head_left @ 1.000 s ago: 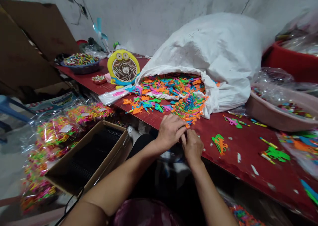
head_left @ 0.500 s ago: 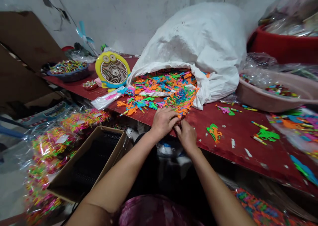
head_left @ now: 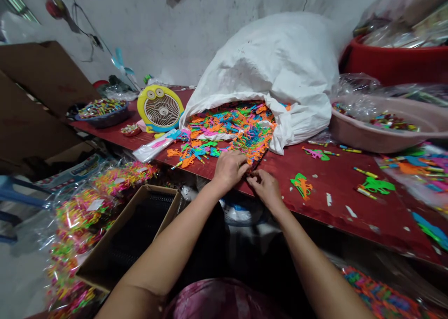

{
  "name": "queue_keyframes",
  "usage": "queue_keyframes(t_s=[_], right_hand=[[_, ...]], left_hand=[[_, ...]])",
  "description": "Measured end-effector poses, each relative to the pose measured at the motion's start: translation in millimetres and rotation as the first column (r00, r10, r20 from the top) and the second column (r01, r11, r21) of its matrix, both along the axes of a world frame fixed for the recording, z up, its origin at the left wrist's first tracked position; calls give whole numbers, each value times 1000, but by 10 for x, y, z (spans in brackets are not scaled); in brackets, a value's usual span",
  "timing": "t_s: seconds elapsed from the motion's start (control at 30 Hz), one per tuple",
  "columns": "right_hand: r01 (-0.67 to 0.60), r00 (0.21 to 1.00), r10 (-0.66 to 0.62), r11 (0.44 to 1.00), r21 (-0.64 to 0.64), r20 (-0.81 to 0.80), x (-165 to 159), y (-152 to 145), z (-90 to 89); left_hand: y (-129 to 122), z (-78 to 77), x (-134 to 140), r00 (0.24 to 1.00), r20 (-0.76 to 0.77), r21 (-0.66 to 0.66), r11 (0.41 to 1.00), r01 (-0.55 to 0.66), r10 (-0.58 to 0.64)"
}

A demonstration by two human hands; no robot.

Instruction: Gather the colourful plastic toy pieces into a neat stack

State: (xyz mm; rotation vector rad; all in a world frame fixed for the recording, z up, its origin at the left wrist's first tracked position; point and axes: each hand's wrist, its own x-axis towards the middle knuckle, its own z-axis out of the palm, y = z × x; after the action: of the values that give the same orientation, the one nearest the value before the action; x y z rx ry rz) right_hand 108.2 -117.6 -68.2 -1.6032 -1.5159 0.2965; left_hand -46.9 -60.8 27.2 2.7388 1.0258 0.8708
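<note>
at centre frame the left hand [head_left: 229, 168] and right hand [head_left: 266, 188] meet fingertip to fingertip at the near edge of the toy pile [head_left: 241, 134] spilling from the white sack [head_left: 280, 71]; whether they pinch a piece i cannot tell. best to work one piece, wrists on the red table [head_left: 350, 193].

On a red table [head_left: 343, 202], a big white sack [head_left: 280, 71] lies on its side with its mouth open, spilling bright plastic toy pieces [head_left: 231, 127]. The left hand [head_left: 229, 167] and right hand [head_left: 266, 186] meet at the near tip of that pile, fingers pinched on small pieces. A yellow desk fan [head_left: 160, 109] stands to the left, a pink basin [head_left: 381, 134] to the right. Below the table's left edge sits an open cardboard box [head_left: 133, 230] beside bagged toys [head_left: 84, 207].
</note>
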Motion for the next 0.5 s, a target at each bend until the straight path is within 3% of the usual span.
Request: queue_keyframes(t_s=[0.17, 0.27, 0.37, 0.5], right_hand=[[151, 948, -156, 988, 40, 278, -154, -1, 63], [183, 897, -173, 983, 13, 406, -200, 14, 100], [179, 885, -152, 984, -20, 441, -197, 44, 122], [159, 902, -110, 983, -87, 417, -162, 89, 156]], left_hand=[[4, -50, 40, 995, 100, -71, 997, 25, -18], [13, -125, 40, 971, 238, -103, 994, 33, -8], [27, -203, 33, 944, 329, -70, 996, 55, -29], [42, -299, 68, 947, 317, -30, 997, 70, -57]])
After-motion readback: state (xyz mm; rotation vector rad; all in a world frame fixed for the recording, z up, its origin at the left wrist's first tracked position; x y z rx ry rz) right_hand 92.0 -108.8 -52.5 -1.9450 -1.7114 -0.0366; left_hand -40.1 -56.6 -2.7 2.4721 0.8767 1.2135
